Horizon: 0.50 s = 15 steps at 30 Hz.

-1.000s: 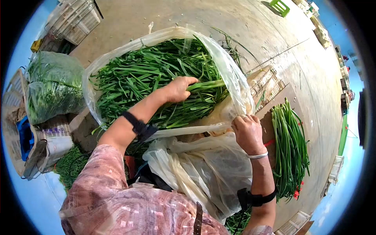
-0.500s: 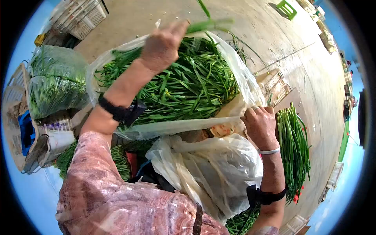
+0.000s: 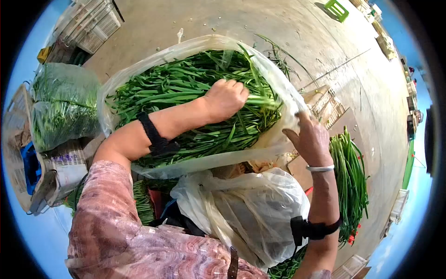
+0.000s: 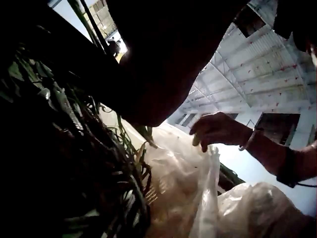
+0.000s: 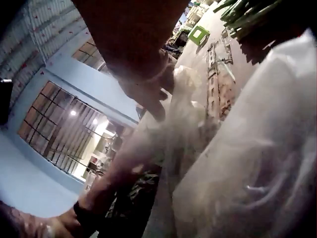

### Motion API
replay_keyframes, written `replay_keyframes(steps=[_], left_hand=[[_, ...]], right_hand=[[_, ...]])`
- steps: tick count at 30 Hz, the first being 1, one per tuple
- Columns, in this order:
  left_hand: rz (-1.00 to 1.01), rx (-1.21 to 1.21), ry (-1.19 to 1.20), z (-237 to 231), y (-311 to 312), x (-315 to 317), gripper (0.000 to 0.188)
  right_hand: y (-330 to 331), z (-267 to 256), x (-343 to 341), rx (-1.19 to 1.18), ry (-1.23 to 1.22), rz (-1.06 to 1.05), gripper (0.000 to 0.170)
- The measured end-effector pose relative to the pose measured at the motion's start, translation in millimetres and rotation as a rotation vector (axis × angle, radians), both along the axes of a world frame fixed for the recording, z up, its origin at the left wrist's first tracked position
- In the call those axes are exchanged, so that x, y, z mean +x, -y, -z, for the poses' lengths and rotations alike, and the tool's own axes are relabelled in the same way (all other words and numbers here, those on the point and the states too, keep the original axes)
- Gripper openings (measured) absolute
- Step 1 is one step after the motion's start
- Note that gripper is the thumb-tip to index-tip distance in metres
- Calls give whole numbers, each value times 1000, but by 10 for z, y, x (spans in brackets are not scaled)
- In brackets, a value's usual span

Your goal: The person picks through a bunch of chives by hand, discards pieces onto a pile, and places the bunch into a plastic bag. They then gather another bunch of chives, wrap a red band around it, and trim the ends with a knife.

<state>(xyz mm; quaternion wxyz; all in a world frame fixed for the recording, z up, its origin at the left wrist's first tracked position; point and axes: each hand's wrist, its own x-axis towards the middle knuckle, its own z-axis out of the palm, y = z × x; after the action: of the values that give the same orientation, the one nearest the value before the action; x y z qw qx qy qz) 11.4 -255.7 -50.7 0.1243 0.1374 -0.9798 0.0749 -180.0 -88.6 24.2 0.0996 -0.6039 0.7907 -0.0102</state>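
The left hand [image 3: 226, 100] grips a bunch of stalks [image 3: 261, 101], ends jutting toward the right hand [image 3: 312, 139], its fingers spread. The plastic bag [image 3: 204, 161] below holds more greens [image 3: 162, 88]

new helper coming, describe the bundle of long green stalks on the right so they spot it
Find the whitish translucent plastic bag stuffed with long green leaves. Right of it, past the person's right hand, lies the bundle of long green stalks. Unlike the bagged leaves, it lies uncovered.
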Motion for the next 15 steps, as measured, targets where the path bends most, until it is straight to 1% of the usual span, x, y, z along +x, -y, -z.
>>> replay_keyframes(steps=[1,2,4,5,6,7,8,9,10,11,12,13,14,15], left_hand=[[14,-16,-105,-10,9,-92,18],[42,-69,-215,97,70,-199,17],[-7,-79,-26,444,144,-332,17],[-9,-91,-17,585,159,-350,16],[-8,-100,-9,671,167,-362,16],[7,-68,-22,568,148,-369,17],[-18,-39,25,469,127,-371,24],[-37,-19,132,290,100,-376,32],[-62,-1,239,132,80,-389,41],[-62,-1,243,52,58,-429,41],[-39,-12,230,-10,25,-498,55],[-15,-23,215,-33,-9,-581,68],[-13,-23,215,-9,-34,-678,68],[-79,65,357,39,-47,-788,79]], right_hand=[[41,41,30,-95,-95,59,68],[76,126,27,-91,-90,67,68],[167,336,4,-230,-405,69,91],[221,379,-8,-79,-347,166,94],[239,500,-148,-97,-130,212,82],[281,550,-267,-65,-19,326,71],[283,618,-359,-29,99,440,60],[217,749,-492,-262,92,332,35],[234,633,-492,-322,123,371,21],[247,509,-480,-366,172,376,19],[252,440,-463,-412,220,384,17],[261,469,-461,-542,215,333,15],[263,483,-440,-543,214,336,15],[269,490,-409,-605,222,347,15]])
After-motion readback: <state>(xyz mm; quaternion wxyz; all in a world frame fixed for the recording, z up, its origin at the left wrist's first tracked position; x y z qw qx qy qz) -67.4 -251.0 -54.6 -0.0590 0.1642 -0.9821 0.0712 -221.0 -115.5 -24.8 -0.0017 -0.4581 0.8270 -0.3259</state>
